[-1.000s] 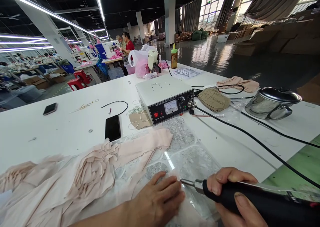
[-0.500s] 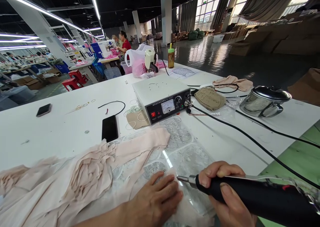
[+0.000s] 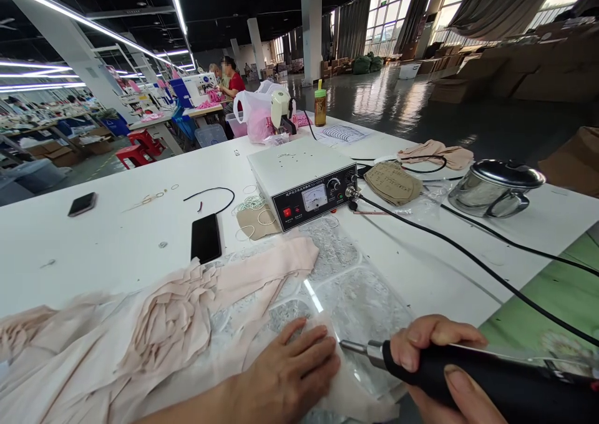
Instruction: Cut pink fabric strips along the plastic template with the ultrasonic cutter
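My left hand (image 3: pixel 294 371) lies flat with its fingers stretched over thin pale-pink fabric (image 3: pixel 358 396) on a clear plastic sheet (image 3: pixel 360 293). My right hand (image 3: pixel 444 361) is wrapped round the black handle of an ultrasonic handpiece (image 3: pixel 472 374). The metal tip of that tool points left, just beside my left fingertips, at the fabric's edge; whether it touches cannot be made out. More pale-pink fabric strips (image 3: pixel 173 324) are heaped to the left, partly gathered into a ruffled bunch.
A control box (image 3: pixel 313 187) with a dial and red switch stands mid-table, its black cable (image 3: pixel 449 255) running right. Around it are phones (image 3: pixel 206 238), brown card patterns (image 3: pixel 393 183), a steel lidded mug (image 3: pixel 496 190) and a drink bottle (image 3: pixel 320 105). A person in red (image 3: pixel 234 84) sits behind.
My right hand has shifted right and slightly down with the handpiece, drawing its tip a little along the fabric edge. My left hand has stayed nearly in place.
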The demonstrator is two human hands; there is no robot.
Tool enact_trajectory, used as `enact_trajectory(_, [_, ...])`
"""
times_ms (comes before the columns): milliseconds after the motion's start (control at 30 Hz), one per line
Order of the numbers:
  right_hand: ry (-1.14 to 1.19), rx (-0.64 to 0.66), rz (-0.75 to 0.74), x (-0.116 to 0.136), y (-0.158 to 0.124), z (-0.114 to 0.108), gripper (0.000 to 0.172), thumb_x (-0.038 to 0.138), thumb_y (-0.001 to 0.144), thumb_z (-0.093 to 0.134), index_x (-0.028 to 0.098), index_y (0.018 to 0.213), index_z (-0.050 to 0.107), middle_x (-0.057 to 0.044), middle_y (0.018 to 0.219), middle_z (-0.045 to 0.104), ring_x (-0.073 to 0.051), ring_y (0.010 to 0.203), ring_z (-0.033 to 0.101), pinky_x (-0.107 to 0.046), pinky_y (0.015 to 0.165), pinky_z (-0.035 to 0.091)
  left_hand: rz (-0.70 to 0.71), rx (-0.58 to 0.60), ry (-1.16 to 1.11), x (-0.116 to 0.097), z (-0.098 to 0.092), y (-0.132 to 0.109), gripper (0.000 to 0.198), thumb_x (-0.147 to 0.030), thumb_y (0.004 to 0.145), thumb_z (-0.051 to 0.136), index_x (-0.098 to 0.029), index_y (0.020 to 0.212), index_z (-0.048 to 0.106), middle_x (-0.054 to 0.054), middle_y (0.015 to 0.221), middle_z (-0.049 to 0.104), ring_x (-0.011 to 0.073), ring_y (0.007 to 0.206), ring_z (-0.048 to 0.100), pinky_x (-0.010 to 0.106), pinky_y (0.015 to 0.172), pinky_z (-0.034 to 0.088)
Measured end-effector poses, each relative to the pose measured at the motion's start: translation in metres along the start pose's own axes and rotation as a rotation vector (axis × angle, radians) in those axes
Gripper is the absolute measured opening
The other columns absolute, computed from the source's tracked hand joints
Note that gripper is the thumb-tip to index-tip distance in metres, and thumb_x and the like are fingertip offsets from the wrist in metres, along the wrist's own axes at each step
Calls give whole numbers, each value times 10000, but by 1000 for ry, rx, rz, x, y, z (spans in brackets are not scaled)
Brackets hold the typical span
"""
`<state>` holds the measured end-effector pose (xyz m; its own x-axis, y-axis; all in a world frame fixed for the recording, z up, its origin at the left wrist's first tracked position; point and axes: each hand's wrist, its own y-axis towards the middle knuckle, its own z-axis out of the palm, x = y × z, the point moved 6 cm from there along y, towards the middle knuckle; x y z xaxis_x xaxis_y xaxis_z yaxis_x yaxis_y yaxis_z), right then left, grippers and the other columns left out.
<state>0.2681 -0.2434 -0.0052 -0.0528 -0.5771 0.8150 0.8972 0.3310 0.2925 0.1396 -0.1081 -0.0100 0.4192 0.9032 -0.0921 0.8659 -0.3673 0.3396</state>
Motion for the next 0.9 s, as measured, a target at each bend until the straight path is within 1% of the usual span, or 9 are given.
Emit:
enact_trajectory(100, [-1,38,8,1,-2,0,104,325,857,581,231,857,536,4,757,502,-120,560,554,-289,516,530,-6,16,7,0,2,-2,224,-195,1009,466,-127,1176,600,68,1215,636,201,1220,518,389,1128,294])
enact_trajectory(200, [-11,45,10,2,-2,1,91,320,870,570,234,863,542,2,756,501,-121,569,556,-285,524,526,-10,18,8,0,4,-3,215,-201,1000,493,-136,1174,602,66,1218,628,205,1218,512,388,1126,288])
enact_trajectory(367, [-20,77,11,3,-4,1,65,306,881,553,241,878,550,-5,769,508,-129,577,562,-297,530,526,5,65,12,0,2,0,220,-199,1002,480,-140,1179,595,74,1210,617,210,1189,517,379,1096,302])
enact_trajectory(533, [-23,62,11,1,-2,4,64,308,876,554,244,867,552,-8,768,504,-131,569,555,-303,526,520,2,122,-12,1,-1,3,216,-202,1001,462,-145,1174,579,84,1166,613,219,1139,531,388,1050,334])
enact_trajectory(633, [-21,69,3,1,-2,6,70,314,872,567,245,870,557,-5,760,510,-129,557,553,-304,519,520,-1,149,-10,1,-1,4,203,-202,999,467,-156,1168,568,80,1134,612,211,1108,544,383,1039,348])
enact_trajectory(733, [-30,75,-2,1,-3,5,71,313,879,561,243,873,557,-7,765,518,-134,562,563,-312,521,524,7,155,17,2,-1,5,190,-212,997,480,-174,1165,561,84,1128,607,205,1093,553,380,1042,353])
enact_trajectory(900, [-93,122,-14,3,-1,8,54,289,889,562,248,859,544,-4,763,542,-140,570,573,-320,523,533,4,148,25,0,2,3,193,-220,1001,476,-180,1168,565,92,1149,604,208,1113,548,386,1056,344])
